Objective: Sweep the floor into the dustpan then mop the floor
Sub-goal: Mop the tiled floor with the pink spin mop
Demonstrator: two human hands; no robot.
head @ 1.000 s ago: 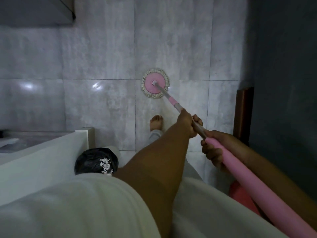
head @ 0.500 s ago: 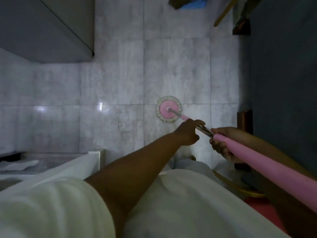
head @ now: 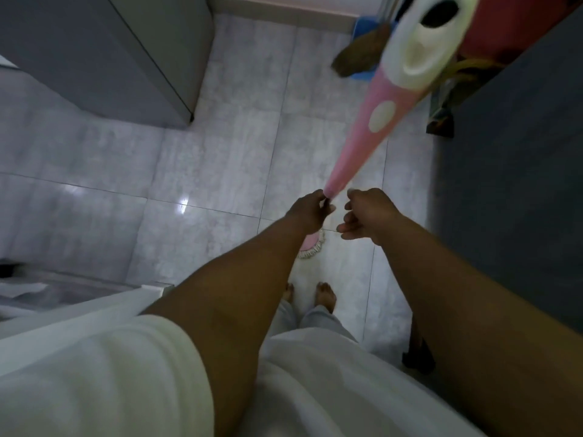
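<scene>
Mopping is judged in hand — the mop handle [head: 356,146] is pinched by the left hand [head: 310,212], the right hand [head: 367,216] loosely curled and empty, the mop head [head: 312,246] on the floor [head: 220,152] by the feet [head: 326,296] — a right-hand regrip is needed next.

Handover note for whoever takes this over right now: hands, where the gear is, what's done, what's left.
Left hand: grips the mop handle at the low end of its pink sleeve.
Right hand: loosely curled beside the handle, holding nothing.
Mop head: on the tiled floor, partly hidden by the left arm.
Broom and blue dustpan: parked at the far wall, so sweeping looks done.
Left: mopping; floor covered so far cannot be told.
</scene>
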